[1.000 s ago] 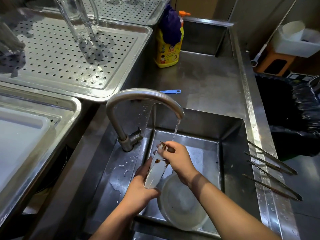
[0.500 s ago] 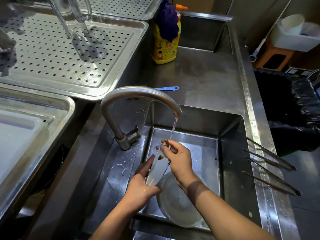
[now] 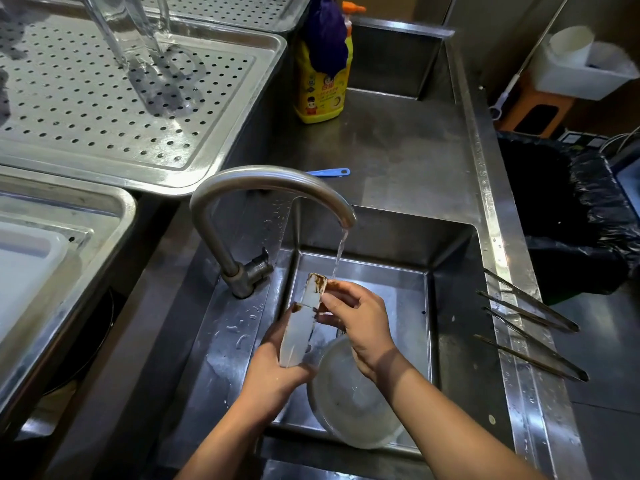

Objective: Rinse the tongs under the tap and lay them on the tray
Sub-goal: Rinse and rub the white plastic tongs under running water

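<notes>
tongs [image 3: 300,329] tip now past fingers [image 3: 341,301]; steel sink [image 3: 453,278]

Steel counter [image 3: 398,150] bears a yellow bottle [image 3: 320,95] (cloth-draped); a blue handle [image 3: 329,172] lies nearby.

The yellow bottle [image 3: 304,72] at the far side has a label [image 3: 320,98] with a little cartoon child on it. The label has some red writing too, but it is too small and blurry to read. No other words show.
</notes>
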Tool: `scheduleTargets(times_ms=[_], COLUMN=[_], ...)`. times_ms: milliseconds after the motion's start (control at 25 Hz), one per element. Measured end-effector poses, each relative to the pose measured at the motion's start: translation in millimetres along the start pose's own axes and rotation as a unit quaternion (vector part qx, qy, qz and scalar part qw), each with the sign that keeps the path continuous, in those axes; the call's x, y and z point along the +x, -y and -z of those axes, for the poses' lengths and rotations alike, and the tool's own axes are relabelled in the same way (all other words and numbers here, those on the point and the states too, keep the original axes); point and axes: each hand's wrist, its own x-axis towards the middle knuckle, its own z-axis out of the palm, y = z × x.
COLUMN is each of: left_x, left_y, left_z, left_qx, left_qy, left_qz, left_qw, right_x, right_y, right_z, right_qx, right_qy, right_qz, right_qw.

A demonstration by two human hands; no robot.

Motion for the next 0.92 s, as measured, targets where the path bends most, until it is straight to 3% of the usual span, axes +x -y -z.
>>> scheduleTargets(times_ms=[320, 560, 800, 920], left_x=[4.2, 15.2, 26.7, 35.3], left_y=[-7.1, -21.9, 5.1, 8.7], left_z=[-11.0, -22.4, -22.9, -23.0], left_qx=[-0.039, -0.056, 0.019, 0.039], left_qy=[0.0, 0.044, 0.015, 0.013], left_qz=[0.032, 0.01, 0.005, -0.005], left_qw=[0.999, 0.997, 1.0, 0.999], right_x=[14.8, 22.1, 34.2, 36.5], right_y=[-0.3, -9.8, -4.7, -8.9], right_z=[3.6, -1.9, -0.4, -3.3], right_qx=[0.048, -0.056, -0.108, -0.168], right_qy=[-0.047, -0.016, -0.057, -0.052], right_qz=[-0.046, -0.025, -0.004, -0.033], right_qw=[0.997, 0.998, 0.993, 0.984])
